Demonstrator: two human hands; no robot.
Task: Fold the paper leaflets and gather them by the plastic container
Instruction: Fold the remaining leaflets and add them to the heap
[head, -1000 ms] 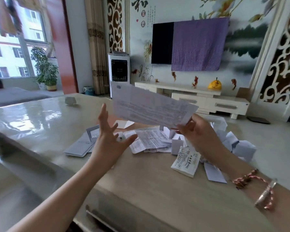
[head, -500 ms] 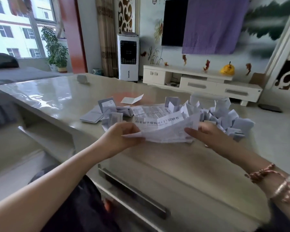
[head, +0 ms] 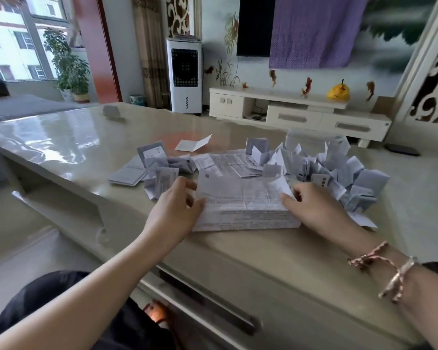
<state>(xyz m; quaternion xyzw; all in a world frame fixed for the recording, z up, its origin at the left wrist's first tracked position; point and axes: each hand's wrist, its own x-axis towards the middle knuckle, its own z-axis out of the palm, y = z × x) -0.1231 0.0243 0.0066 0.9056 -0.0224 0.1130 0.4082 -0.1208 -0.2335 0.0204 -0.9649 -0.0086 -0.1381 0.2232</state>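
Both hands on a printed leaflet lying flat on the desk.

The leaflet (head: 243,203) lies near the desk's (head: 238,258) front edge. Left hand (head: 175,208) rests at its left side, fingers loosely curled; right hand (head: 311,208) pinches its far right corner. Folded leaflets (head: 344,173) pile toward the right edge, more (head: 159,170) toward the left.

You sat in a home living room: a wall television (head: 254,26) hung over a low white cabinet (head: 299,114), with a potted plant (head: 70,69) by the far-left window (head: 15,39).
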